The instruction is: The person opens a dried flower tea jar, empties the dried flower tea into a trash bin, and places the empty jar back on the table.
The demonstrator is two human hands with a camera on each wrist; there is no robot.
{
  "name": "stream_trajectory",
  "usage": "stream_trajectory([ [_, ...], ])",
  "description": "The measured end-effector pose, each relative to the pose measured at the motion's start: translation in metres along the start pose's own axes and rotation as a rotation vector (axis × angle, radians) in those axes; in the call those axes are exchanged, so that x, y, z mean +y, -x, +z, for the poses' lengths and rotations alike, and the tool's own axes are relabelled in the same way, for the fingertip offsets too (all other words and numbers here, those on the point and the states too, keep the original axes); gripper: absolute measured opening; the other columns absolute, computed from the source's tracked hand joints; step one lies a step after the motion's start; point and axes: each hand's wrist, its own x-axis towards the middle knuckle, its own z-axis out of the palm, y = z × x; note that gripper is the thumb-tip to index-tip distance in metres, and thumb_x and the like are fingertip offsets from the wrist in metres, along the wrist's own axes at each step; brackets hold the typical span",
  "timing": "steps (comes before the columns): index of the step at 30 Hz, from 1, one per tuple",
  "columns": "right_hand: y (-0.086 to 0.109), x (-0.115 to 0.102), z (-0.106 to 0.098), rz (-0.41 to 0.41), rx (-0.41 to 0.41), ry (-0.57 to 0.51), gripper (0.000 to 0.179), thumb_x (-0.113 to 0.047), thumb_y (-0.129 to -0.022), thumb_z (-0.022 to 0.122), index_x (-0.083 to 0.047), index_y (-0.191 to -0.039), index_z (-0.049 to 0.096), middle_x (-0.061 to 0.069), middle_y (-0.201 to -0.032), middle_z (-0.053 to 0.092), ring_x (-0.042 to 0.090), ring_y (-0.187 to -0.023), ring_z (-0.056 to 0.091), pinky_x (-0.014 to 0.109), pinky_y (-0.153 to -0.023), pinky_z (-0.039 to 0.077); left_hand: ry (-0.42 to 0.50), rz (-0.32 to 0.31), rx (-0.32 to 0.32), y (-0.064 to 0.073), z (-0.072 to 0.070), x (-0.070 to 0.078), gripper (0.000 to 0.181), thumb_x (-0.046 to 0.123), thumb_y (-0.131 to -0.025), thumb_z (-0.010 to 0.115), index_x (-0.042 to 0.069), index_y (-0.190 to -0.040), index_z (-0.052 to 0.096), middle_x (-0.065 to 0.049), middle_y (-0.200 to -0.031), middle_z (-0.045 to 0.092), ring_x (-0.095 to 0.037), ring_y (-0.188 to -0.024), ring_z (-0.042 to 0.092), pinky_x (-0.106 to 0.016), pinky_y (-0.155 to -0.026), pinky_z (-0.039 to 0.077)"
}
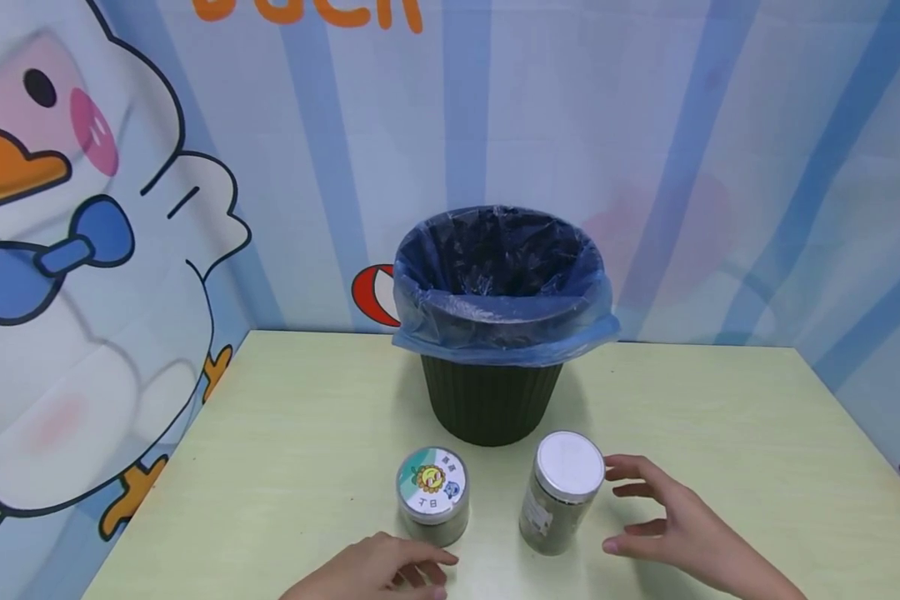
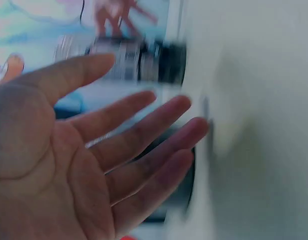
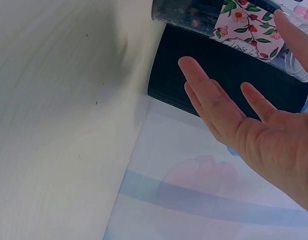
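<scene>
A tall clear jar [image 1: 551, 521] with a white lid stands upright on the table; the right wrist view shows a pink floral label [image 3: 249, 30] on it. My right hand [image 1: 671, 525] is just right of this jar, thumb and fingers spread apart; the index fingertip looks close to the lid, and contact is unclear. To the left stands a shorter jar [image 1: 432, 500] with a sunflower picture on its lid. My left hand [image 1: 382, 571] is in front of it, holding nothing, with its fingers loosely extended in the left wrist view. That view is blurred.
Behind the jars a black ribbed bin [image 1: 491, 400] stands on the pale table [image 1: 285, 467], lined with a blue plastic bag [image 1: 506, 333]. A backdrop [image 1: 367, 150] with blue stripes and a cartoon duck rises at the table's back edge and sides.
</scene>
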Motion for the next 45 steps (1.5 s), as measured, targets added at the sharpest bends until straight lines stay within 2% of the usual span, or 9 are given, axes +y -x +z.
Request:
stream_trajectory([
  [6, -0.002, -0.004, 0.002, -0.012, 0.008, -0.002, 0.079, -0.016, -0.079, 0.085, -0.005, -0.143, 0.04, 0.026, -0.137, 0.047, 0.055, -0.118, 0.049, 0.034, -0.076, 0.058, 0.005, 0.026, 0.06, -0.028, 0.026, 0.01, 0.037, 0.026, -0.093, 0.072, 0.015, -0.128, 0.065, 0.01, -0.107, 0.068, -0.008, -0.092, 0.063, -0.027, -0.083, 0.053],
  [10, -0.003, -0.008, 0.002, -0.007, 0.013, -0.019, 0.079, -0.016, -0.08, 0.085, -0.006, -0.144, 0.04, 0.025, -0.138, 0.047, 0.054, -0.119, 0.049, 0.036, -0.077, 0.058, -0.067, 0.043, 0.128, -0.044, 0.037, 0.015, 0.061, 0.04, -0.09, 0.074, 0.018, -0.143, 0.052, 0.01, -0.126, 0.063, -0.008, -0.106, 0.062, -0.032, -0.089, 0.053],
  [14, -0.004, -0.014, 0.003, -0.003, 0.023, -0.025, 0.078, -0.016, -0.081, 0.084, -0.009, -0.145, 0.04, 0.023, -0.138, 0.047, 0.05, -0.12, 0.05, 0.037, -0.079, 0.058, -0.121, 0.076, 0.181, -0.049, 0.047, 0.023, 0.09, 0.048, -0.086, 0.075, 0.016, -0.157, 0.03, 0.0, -0.152, 0.043, -0.021, -0.134, 0.047, -0.046, -0.107, 0.041],
  [17, -0.005, -0.019, 0.005, -0.021, 0.052, 0.003, 0.079, -0.018, -0.081, 0.085, -0.014, -0.146, 0.041, 0.018, -0.137, 0.049, 0.036, -0.119, 0.056, 0.038, -0.08, 0.058, -0.115, 0.099, 0.227, -0.051, 0.053, 0.031, 0.099, 0.047, -0.085, 0.076, 0.015, -0.16, 0.019, -0.004, -0.16, 0.031, -0.027, -0.144, 0.032, -0.051, -0.112, 0.032],
  [21, -0.008, -0.026, 0.006, -0.075, 0.093, 0.056, 0.08, -0.02, -0.079, 0.087, -0.016, -0.145, 0.043, 0.013, -0.136, 0.051, 0.01, -0.115, 0.057, 0.037, -0.079, 0.058, -0.035, 0.116, 0.283, -0.059, 0.058, 0.04, 0.104, 0.047, -0.085, 0.077, 0.019, -0.161, 0.012, -0.002, -0.163, 0.023, -0.026, -0.146, 0.028, -0.052, -0.113, 0.031],
  [24, -0.01, -0.031, 0.005, -0.112, 0.111, 0.072, 0.079, -0.018, -0.078, 0.087, -0.016, -0.144, 0.044, 0.011, -0.136, 0.051, 0.003, -0.115, 0.055, 0.036, -0.078, 0.058, 0.044, 0.151, 0.336, -0.067, 0.061, 0.044, 0.107, 0.049, -0.084, 0.076, 0.022, -0.162, 0.008, 0.0, -0.164, 0.02, -0.025, -0.146, 0.027, -0.054, -0.112, 0.031],
  [32, -0.018, -0.042, 0.006, -0.135, 0.123, 0.08, 0.082, -0.016, -0.075, 0.088, -0.018, -0.145, 0.045, 0.012, -0.137, 0.052, 0.006, -0.116, 0.055, 0.038, -0.081, 0.057, 0.169, 0.232, 0.465, -0.087, 0.073, 0.049, 0.111, 0.049, -0.079, 0.082, 0.027, -0.161, 0.01, 0.003, -0.164, 0.019, -0.025, -0.147, 0.024, -0.058, -0.113, 0.027],
  [38, -0.026, -0.05, 0.012, -0.153, 0.14, 0.121, 0.081, -0.022, -0.074, 0.09, -0.017, -0.144, 0.047, 0.006, -0.135, 0.055, 0.016, -0.116, 0.057, 0.035, -0.081, 0.057, 0.242, 0.262, 0.489, -0.098, 0.078, 0.051, 0.109, 0.041, -0.076, 0.086, 0.031, -0.159, 0.016, 0.007, -0.16, 0.027, -0.022, -0.145, 0.028, -0.056, -0.113, 0.028],
  [45, -0.032, -0.063, 0.019, -0.174, 0.172, 0.194, 0.074, -0.028, -0.073, 0.09, -0.013, -0.137, 0.056, 0.005, -0.132, 0.06, 0.026, -0.113, 0.06, 0.033, -0.076, 0.056, 0.256, 0.37, 0.509, -0.111, 0.079, 0.051, 0.095, 0.029, -0.08, 0.086, 0.032, -0.153, 0.024, 0.01, -0.148, 0.043, -0.012, -0.134, 0.042, -0.048, -0.111, 0.033],
])
